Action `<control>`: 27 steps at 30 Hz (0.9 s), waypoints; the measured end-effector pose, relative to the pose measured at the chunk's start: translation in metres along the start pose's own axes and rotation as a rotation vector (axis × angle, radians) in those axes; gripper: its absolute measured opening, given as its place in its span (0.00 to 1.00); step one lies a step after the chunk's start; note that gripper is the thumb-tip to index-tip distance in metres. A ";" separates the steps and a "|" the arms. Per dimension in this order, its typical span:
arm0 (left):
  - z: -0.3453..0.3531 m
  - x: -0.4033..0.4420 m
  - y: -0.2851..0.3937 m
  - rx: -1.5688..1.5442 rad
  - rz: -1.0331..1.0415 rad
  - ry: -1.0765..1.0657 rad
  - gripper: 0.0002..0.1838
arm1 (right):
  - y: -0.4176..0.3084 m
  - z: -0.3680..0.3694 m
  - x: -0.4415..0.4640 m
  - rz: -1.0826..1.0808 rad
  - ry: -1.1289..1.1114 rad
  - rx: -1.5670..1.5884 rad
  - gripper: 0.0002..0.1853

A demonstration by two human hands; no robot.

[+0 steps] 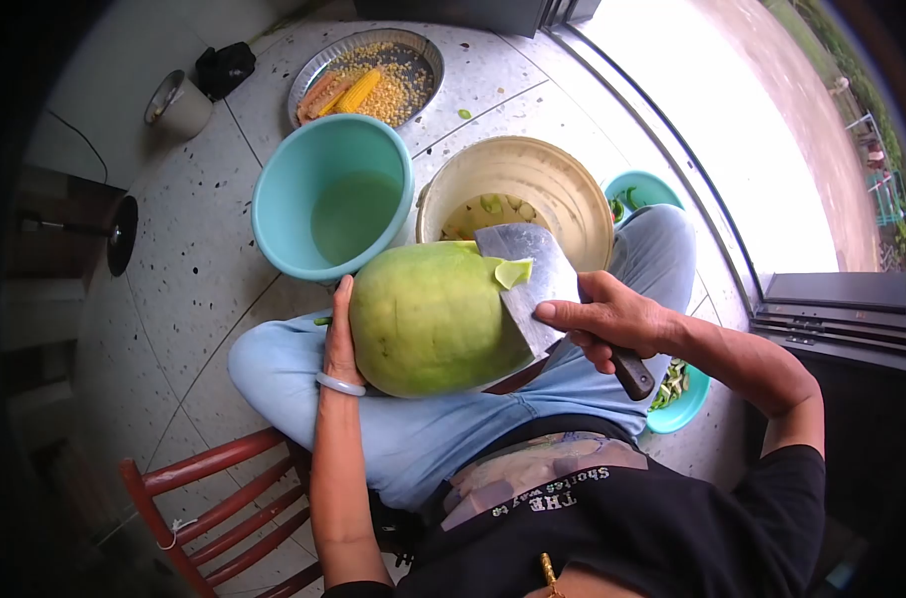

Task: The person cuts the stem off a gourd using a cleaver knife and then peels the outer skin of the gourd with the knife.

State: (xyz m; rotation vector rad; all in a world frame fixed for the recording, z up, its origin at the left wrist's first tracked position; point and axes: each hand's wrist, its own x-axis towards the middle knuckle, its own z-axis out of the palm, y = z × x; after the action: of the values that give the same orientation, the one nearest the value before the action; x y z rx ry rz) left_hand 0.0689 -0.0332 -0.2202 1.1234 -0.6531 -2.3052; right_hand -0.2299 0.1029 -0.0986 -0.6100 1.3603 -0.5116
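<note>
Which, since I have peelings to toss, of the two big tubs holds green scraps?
The cream tub, with green pieces inside; the turquoise tub, to its left, shows only liquid.

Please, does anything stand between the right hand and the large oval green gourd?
Yes: the broad grey metal cleaver. The right hand grips it, and its blade lies at the gourd's right end, with a pale green cut piece on it. Nothing visible separates the left hand from the gourd; they touch.
</note>
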 end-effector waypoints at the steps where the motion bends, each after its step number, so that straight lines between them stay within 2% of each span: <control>1: -0.001 0.001 0.000 0.000 -0.009 -0.001 0.36 | -0.004 0.002 0.001 0.010 0.002 -0.001 0.27; 6: 0.004 -0.002 0.003 -0.008 -0.033 -0.018 0.37 | -0.018 0.015 0.026 0.020 0.085 0.078 0.25; 9: -0.001 -0.002 -0.002 -0.028 -0.023 0.014 0.37 | -0.031 0.016 0.027 0.092 0.106 0.025 0.27; 15: -0.007 0.004 -0.006 -0.024 0.008 -0.013 0.36 | -0.025 0.016 0.028 0.078 0.105 -0.033 0.28; 18: -0.006 0.001 -0.006 0.023 0.040 0.031 0.36 | -0.033 0.017 0.029 0.176 0.229 -0.003 0.33; 21: 0.003 -0.002 -0.003 0.042 0.049 0.051 0.35 | -0.035 0.002 0.039 0.277 0.166 0.001 0.31; 22: 0.006 -0.004 -0.001 0.034 0.040 0.047 0.35 | -0.037 -0.001 0.040 0.284 0.070 0.052 0.27; 25: 0.002 -0.002 -0.002 0.032 0.041 0.005 0.35 | -0.060 -0.001 0.045 0.329 -0.033 -0.017 0.24; 27: 0.000 0.000 -0.003 0.027 0.041 -0.021 0.35 | -0.069 -0.006 0.050 0.234 -0.092 0.016 0.27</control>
State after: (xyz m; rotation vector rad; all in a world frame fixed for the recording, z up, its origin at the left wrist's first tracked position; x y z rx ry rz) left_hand 0.0681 -0.0315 -0.2220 1.0897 -0.7100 -2.2826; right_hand -0.2282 0.0180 -0.0895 -0.4485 1.3183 -0.3009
